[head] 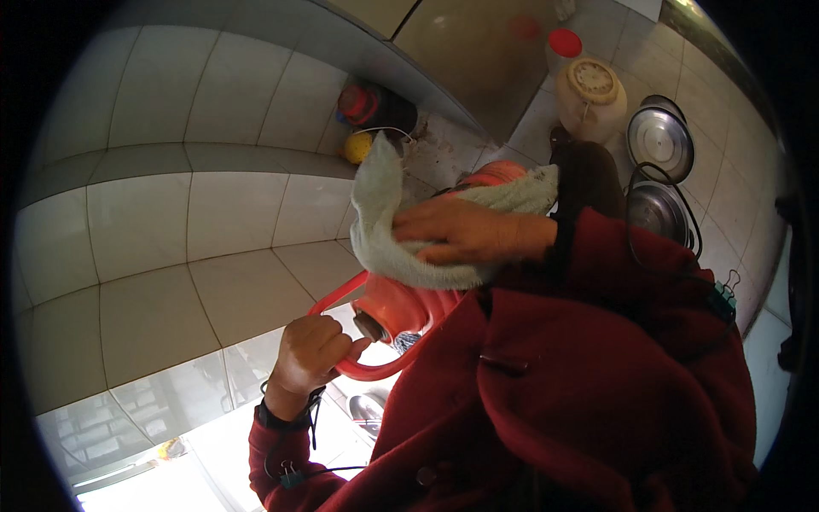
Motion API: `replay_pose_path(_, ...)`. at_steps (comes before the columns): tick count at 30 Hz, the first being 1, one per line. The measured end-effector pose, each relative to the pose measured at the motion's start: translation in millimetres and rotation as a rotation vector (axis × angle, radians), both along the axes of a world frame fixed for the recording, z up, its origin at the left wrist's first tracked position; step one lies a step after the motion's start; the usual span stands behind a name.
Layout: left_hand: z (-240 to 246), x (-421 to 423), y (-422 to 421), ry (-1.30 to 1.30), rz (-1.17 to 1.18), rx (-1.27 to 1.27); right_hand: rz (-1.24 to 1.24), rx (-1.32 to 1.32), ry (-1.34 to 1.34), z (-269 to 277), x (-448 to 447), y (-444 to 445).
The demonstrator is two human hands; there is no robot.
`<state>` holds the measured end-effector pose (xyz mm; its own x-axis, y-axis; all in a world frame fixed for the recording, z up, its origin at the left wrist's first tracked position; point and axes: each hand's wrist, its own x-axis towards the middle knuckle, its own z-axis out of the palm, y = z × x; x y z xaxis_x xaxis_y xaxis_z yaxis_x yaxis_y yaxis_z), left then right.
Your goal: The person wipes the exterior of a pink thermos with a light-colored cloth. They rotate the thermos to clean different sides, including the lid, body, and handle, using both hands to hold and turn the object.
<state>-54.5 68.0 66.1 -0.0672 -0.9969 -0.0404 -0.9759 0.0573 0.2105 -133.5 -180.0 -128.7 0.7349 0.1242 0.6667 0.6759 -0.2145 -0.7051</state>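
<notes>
A red thermos flask [400, 304] with a ribbed plastic body lies tilted in front of my torso, its dark stopper [369, 326] pointing down and left. My left hand [307, 352] is closed around the flask's red loop handle [384, 370]. Higher up, my right hand [470, 230] presses a pale towel [377, 192] against the flask's side, fingers spread and slightly blurred. One end of the towel sticks up past the fingertips, and another drapes over the flask towards my knee. Towel and hand cover the middle of the flask.
Near the tiled ledge [243, 160] stand a dark flask with a red top [381, 107] and a yellow round object [358, 148]. A beige jar [590, 102], a metal lid [660, 144] and a steel pot [654, 208] are on the floor. A metal basin [366, 408] shows below my left hand.
</notes>
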Motion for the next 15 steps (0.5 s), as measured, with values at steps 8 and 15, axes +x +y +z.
replay_pose_path(8,-58,1,31,-0.031,0.165,-0.061,-0.277,0.180,0.667,-93,-6,-40)
replay_pose_path(15,-122,-12,48,0.175,1.034,-0.767,-0.288,-0.159,0.334,-84,-13,-35)
